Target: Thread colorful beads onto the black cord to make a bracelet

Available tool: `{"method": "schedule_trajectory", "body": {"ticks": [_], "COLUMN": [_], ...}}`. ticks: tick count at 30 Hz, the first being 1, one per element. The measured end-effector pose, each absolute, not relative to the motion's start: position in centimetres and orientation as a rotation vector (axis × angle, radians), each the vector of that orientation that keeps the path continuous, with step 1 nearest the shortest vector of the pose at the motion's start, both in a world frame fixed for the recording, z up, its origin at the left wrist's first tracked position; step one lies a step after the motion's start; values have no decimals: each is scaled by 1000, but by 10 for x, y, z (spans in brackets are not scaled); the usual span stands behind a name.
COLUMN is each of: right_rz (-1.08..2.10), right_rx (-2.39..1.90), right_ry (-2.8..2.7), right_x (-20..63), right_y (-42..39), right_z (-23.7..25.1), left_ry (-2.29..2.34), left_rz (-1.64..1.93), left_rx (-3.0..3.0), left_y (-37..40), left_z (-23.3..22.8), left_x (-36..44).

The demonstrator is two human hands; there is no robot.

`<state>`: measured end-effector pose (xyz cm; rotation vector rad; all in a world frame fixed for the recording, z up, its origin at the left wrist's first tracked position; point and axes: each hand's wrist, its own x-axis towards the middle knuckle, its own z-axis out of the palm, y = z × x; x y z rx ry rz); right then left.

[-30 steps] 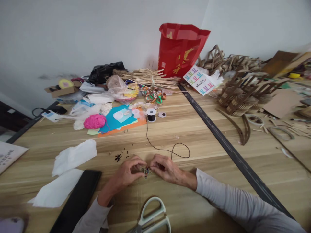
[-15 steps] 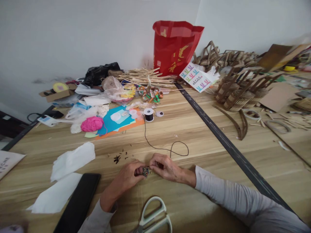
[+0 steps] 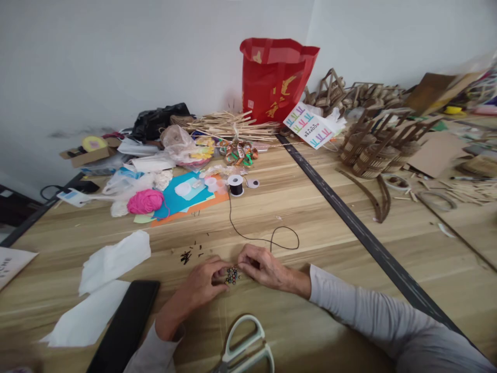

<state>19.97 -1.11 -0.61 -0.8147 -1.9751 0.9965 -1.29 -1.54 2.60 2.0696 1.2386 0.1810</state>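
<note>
Both my hands meet near the front of the wooden table [image 3: 303, 207]. A small cluster of dark, multicoloured beads [image 3: 232, 275] is pinched between my left hand [image 3: 202, 282] and my right hand [image 3: 261, 266]. A thin black cord [image 3: 264, 239] loops from my right hand back to a black spool [image 3: 235, 185]. Small dark bead bits [image 3: 188, 254] lie scattered just beyond my left hand. White-handled scissors [image 3: 244, 346] lie close in front of my wrists.
A black flat case [image 3: 126, 327] and white tissue sheets [image 3: 112, 259] lie at front left. Pink yarn [image 3: 145, 201], coloured paper [image 3: 182, 194], a stick bundle [image 3: 233, 124] and a red bag [image 3: 275, 77] sit at the back. Cardboard models [image 3: 373, 145] crowd the right, past a dark strip [image 3: 349, 217].
My hands stay together on the bead cluster, the fingers shifting slightly. The view has drifted a little, so everything on the table sits slightly further left.
</note>
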Motion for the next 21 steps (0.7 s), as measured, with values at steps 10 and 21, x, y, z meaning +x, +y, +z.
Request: {"method": "schedule_trajectory", "body": {"ticks": [10, 21], "right_rz": [771, 741], "right_rx": [-712, -772], "right_ry": [-2136, -2229], "right_x": [198, 195], "right_y": [-13, -10], "right_z": [-8, -9], "left_ry": [1270, 1272], "left_rz": [210, 241], "left_rx": [2064, 2025], "left_y": [-14, -16], "left_z": [29, 32], "left_x": [-16, -10]}}
